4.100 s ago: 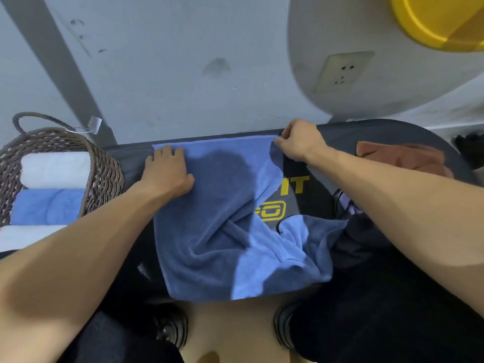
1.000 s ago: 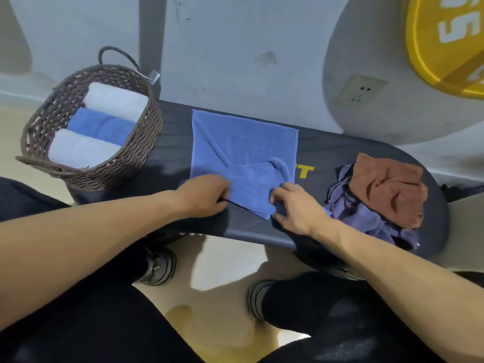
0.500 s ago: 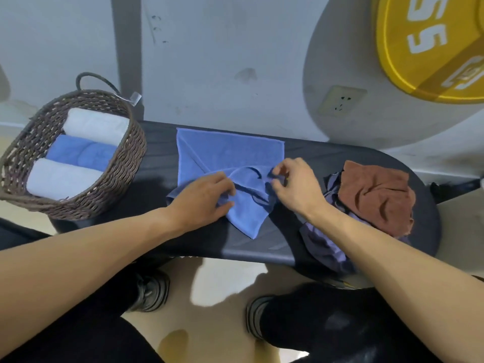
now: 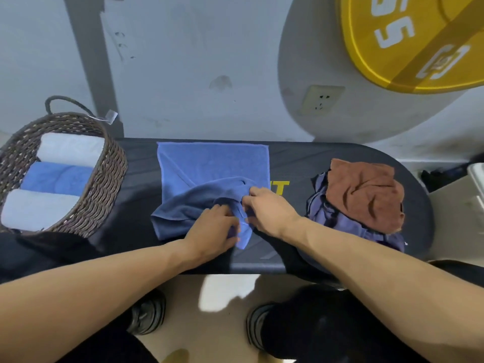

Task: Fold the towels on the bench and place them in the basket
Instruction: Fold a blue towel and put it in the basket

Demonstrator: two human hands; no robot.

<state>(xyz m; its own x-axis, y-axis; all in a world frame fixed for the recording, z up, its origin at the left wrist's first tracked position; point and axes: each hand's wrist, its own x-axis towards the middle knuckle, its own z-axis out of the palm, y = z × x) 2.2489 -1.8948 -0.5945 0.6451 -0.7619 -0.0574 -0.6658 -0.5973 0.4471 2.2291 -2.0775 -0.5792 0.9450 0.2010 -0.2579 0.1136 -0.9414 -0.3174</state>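
Blue towel (image 4: 213, 163) on black bench (image 4: 296, 163) against grey wall (image 4: 183, 61); both hands' fingers pinching it

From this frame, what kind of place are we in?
Probably a gym. A yellow weight plate marked 55 leans on the wall, and the towels lie on a padded black bench with yellow lettering. A wicker basket holds rolled towels.

The blue towel (image 4: 212, 163) under my hands is soft, matt terry cloth with a fine nap. My bench (image 4: 296, 158) has a smooth, dark padded cover with a faint sheen. The basket (image 4: 104, 176) at its left end is rough brown wicker. The rust-brown cloth (image 4: 364, 192) at the right end looks plush and matt.
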